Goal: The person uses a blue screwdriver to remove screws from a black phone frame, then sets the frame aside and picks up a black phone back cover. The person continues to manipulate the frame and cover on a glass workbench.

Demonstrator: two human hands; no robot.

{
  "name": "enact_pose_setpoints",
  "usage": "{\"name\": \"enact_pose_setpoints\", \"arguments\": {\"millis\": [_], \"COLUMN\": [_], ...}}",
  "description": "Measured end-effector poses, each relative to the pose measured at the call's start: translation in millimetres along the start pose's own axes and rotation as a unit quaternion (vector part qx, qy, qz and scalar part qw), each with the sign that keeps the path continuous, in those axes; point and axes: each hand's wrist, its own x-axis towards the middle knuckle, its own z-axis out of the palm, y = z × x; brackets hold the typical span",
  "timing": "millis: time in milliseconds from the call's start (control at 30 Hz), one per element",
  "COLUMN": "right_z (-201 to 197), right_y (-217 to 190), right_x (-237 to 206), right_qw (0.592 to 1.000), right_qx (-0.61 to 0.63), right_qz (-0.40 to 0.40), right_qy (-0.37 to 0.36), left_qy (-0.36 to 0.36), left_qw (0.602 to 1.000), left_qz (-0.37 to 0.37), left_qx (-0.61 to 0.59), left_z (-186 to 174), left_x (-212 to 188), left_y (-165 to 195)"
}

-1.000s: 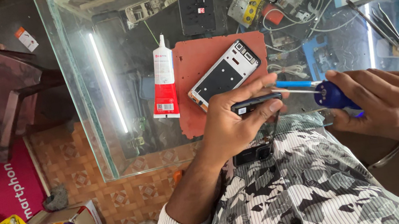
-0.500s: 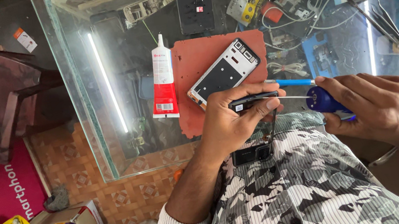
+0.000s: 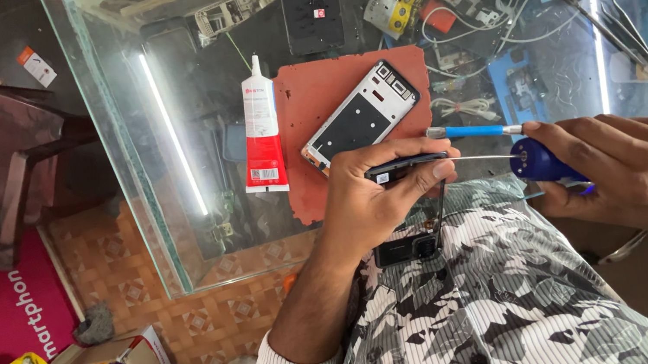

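- Left hand (image 3: 374, 195): fingers closed around a thin dark phone frame (image 3: 407, 164), held edge-up just above the near edge of the glass worktop (image 3: 185, 135).
- Right hand (image 3: 633, 170): fingers wrapped tight on the blue bulb handle of a precision screwdriver (image 3: 538, 161).
- Screwdriver shaft: thin, silvery, pointing from the right hand toward the left, tip meeting the right end of the phone frame.
- Long axis of phone frame: roughly level across the view, in line with the shaft; frame lies to the left of the right-hand fingers, already in the left-hand grip.
- Second tool, a slim blue-handled driver (image 3: 473, 131): lies just beyond the shaft, nearly parallel to it, near the right thumb.
- Rust-red square work mat (image 3: 303, 106): on the worktop just beyond the left hand, carrying a silver phone chassis with a black panel (image 3: 362, 121), set diagonally.
- Red-and-white glue tube with a white nozzle (image 3: 260, 131): upright in the view, touching the mat's left edge.
- Metal tweezers (image 3: 613, 24): far right, well apart from both hands.
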Motion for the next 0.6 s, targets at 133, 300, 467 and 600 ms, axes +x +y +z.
{"name": "enact_pose_setpoints", "arguments": {"millis": [133,300,467,600], "right_z": [0.1,3.7,7.2,11.4], "right_y": [3.1,13.1,18.8,16.7], "right_x": [-4.6,-9.8,-13.6,-13.1], "right_qw": [1.0,0.999,0.999,0.999], "right_qx": [0.003,0.025,0.043,0.021], "right_qz": [0.0,-0.003,0.003,-0.008], "right_qy": [0.016,0.029,0.031,0.027], "left_qy": [0.002,-0.012,-0.006,-0.004], "left_qw": [0.999,0.996,1.0,0.999], "left_qz": [0.007,0.059,0.01,0.002], "left_qx": [0.047,0.066,0.028,0.035], "left_z": [0.1,1.6,2.0,2.8], "left_x": [-1.4,-1.8,-1.8,-1.7], "left_y": [0.8,1.8,2.4,2.0]}}
